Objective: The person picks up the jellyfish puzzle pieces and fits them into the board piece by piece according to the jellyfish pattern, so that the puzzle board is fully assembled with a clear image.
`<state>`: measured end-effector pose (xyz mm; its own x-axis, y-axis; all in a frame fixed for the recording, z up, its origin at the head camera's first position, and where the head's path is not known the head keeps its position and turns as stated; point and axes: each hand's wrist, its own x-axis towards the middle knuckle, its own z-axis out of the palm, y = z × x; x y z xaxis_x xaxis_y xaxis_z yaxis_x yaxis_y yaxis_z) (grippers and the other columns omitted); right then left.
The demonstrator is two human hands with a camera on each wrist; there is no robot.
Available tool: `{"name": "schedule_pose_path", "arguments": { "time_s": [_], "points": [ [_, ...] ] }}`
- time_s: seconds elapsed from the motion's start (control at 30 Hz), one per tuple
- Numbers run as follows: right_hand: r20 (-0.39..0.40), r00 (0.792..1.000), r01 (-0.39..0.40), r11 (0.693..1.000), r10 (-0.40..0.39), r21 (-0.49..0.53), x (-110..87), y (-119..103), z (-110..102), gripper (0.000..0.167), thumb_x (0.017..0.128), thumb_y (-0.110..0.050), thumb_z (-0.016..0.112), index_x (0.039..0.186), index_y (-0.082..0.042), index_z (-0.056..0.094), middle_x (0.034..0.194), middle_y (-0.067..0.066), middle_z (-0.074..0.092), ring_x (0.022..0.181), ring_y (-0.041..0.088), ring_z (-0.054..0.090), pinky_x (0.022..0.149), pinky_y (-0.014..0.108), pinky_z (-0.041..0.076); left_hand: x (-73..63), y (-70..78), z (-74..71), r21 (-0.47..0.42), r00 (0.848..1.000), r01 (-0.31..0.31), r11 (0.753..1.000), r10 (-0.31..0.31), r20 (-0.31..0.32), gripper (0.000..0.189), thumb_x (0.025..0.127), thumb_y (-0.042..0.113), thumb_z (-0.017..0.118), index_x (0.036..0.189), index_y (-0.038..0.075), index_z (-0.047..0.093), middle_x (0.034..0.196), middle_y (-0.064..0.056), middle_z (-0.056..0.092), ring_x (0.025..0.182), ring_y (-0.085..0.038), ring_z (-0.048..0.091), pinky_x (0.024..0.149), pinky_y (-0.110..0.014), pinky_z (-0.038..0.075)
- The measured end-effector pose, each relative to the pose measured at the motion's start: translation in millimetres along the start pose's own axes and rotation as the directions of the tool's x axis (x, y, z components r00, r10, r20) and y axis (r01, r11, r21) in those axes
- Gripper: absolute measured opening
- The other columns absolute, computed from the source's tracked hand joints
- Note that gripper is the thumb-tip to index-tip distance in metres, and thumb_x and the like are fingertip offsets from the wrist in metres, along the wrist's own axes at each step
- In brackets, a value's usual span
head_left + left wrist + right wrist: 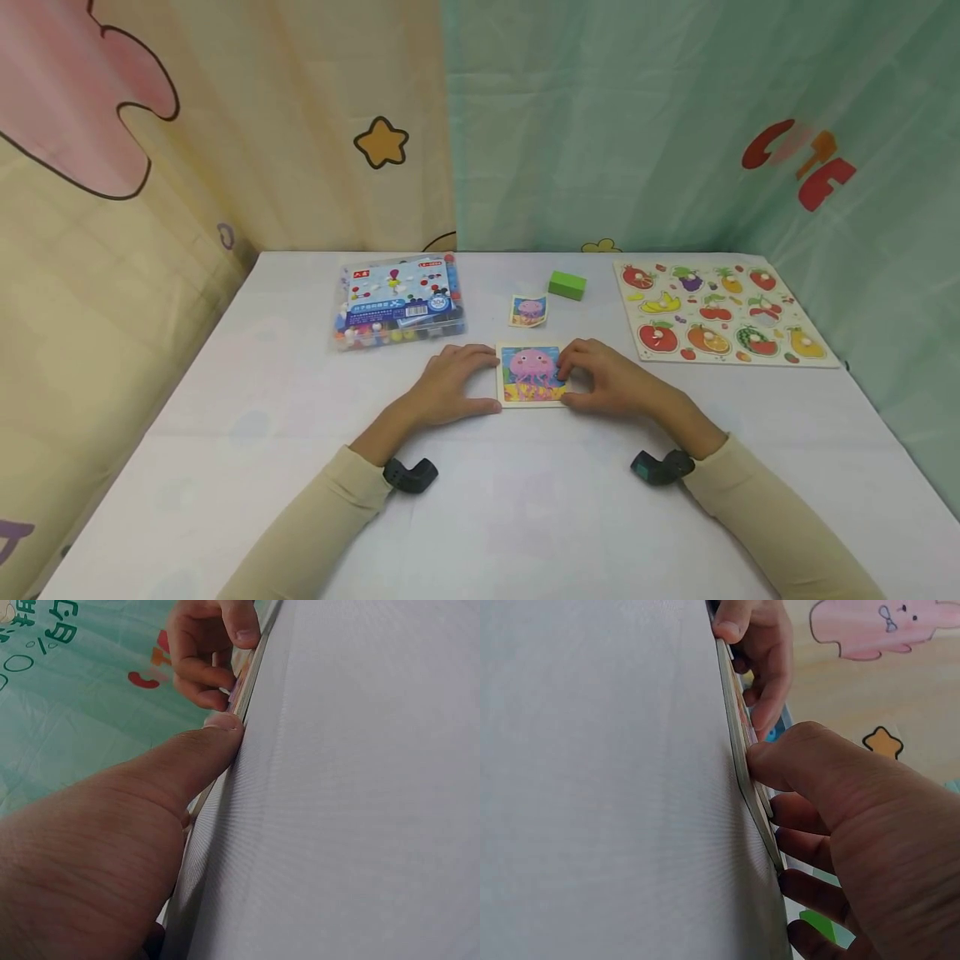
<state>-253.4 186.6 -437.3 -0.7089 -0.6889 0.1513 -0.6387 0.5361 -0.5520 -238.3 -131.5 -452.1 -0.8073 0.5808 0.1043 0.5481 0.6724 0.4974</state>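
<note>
A small square jellyfish jigsaw puzzle in a pale frame lies flat on the white table. My left hand holds the frame's left side, with its thumb at the near corner and its fingers by the far corner. At the right side, my right hand has its thumb and curled forefinger on a thin puzzle piece, which looks slightly tilted against the frame's edge. Its other fingers lie along the frame's outer edge. Both hands hide parts of the frame's sides.
Behind the puzzle lies a small jellyfish picture card, with a green block beside it. A clear plastic box of colourful beads is at the back left. A fruit puzzle board lies at the back right. Curtains hang behind the table.
</note>
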Motion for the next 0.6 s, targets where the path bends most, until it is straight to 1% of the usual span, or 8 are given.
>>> {"name": "schedule_pose_path", "arguments": {
  "time_s": [0.07, 0.2, 0.27, 0.33, 0.47, 0.6],
  "points": [
    [0.0, 1.0, 0.003, 1.0, -0.003, 0.0, -0.3, -0.1, 0.2, 0.021, 0.082, -0.017, 0.083, 0.098, -0.019, 0.069, 0.116, -0.007, 0.06, 0.117, 0.018, 0.052, 0.103, 0.045, 0.042, 0.0, 0.1, -0.1, 0.005, 1.0, 0.005, 1.0, -0.005, 0.006, 0.071, 0.086, 0.054, 0.076, 0.144, 0.017, 0.056, 0.153, -0.001, 0.045, 0.136, -0.026, 0.038, 0.103, -0.05, 0.034],
    [-0.003, 1.0, 0.009, 1.0, -0.009, -0.013, -1.5, -1.5, 0.5, 0.027, 0.083, -0.02, 0.083, 0.107, -0.02, 0.07, 0.116, -0.009, 0.059, 0.116, 0.016, 0.052, 0.102, 0.044, 0.043, -0.2, 0.7, -0.3, 0.007, 1.0, 0.005, 1.0, -0.005, 0.01, 0.071, 0.086, 0.054, 0.076, 0.143, 0.017, 0.056, 0.153, -0.001, 0.045, 0.136, -0.027, 0.038, 0.104, -0.05, 0.034],
    [-0.002, 1.0, 0.014, 1.0, -0.014, -0.017, -1.7, -2.1, 0.6, 0.027, 0.084, -0.02, 0.083, 0.109, -0.021, 0.072, 0.116, -0.01, 0.059, 0.115, 0.016, 0.052, 0.101, 0.044, 0.044, -0.1, 0.4, 0.0, 0.008, 1.0, 0.004, 1.0, -0.004, 0.009, 0.071, 0.086, 0.054, 0.076, 0.143, 0.017, 0.056, 0.153, -0.001, 0.045, 0.136, -0.027, 0.038, 0.103, -0.05, 0.034],
    [-0.002, 1.0, 0.022, 1.0, -0.022, -0.014, -1.7, -2.3, 0.8, 0.025, 0.084, -0.019, 0.083, 0.107, -0.022, 0.073, 0.115, -0.011, 0.059, 0.114, 0.015, 0.052, 0.1, 0.044, 0.044, 0.0, -0.2, 0.4, 0.011, 1.0, 0.003, 1.0, -0.003, 0.009, 0.072, 0.086, 0.055, 0.075, 0.144, 0.017, 0.056, 0.153, -0.001, 0.045, 0.136, -0.027, 0.038, 0.103, -0.05, 0.034],
    [-0.014, 0.999, 0.049, 0.999, -0.049, 0.009, -1.5, -1.2, 2.0, 0.02, 0.083, -0.017, 0.084, 0.1, -0.022, 0.075, 0.114, -0.01, 0.058, 0.113, 0.015, 0.052, 0.098, 0.043, 0.043, -0.9, -0.6, 1.0, 0.01, 1.0, 0.004, 1.0, -0.004, 0.003, 0.072, 0.086, 0.055, 0.075, 0.144, 0.017, 0.056, 0.153, -0.001, 0.046, 0.136, -0.027, 0.038, 0.103, -0.05, 0.034],
    [-0.026, 0.997, 0.07, 0.997, -0.07, 0.021, -2.1, 1.8, 5.3, 0.02, 0.083, -0.016, 0.084, 0.099, -0.022, 0.075, 0.115, -0.009, 0.058, 0.112, 0.017, 0.051, 0.096, 0.044, 0.043, -3.2, -1.0, 2.9, 0.003, 1.0, 0.008, 1.0, -0.008, -0.002, 0.072, 0.086, 0.055, 0.075, 0.143, 0.017, 0.056, 0.152, -0.001, 0.046, 0.135, -0.027, 0.039, 0.102, -0.05, 0.035]
  ]
}}
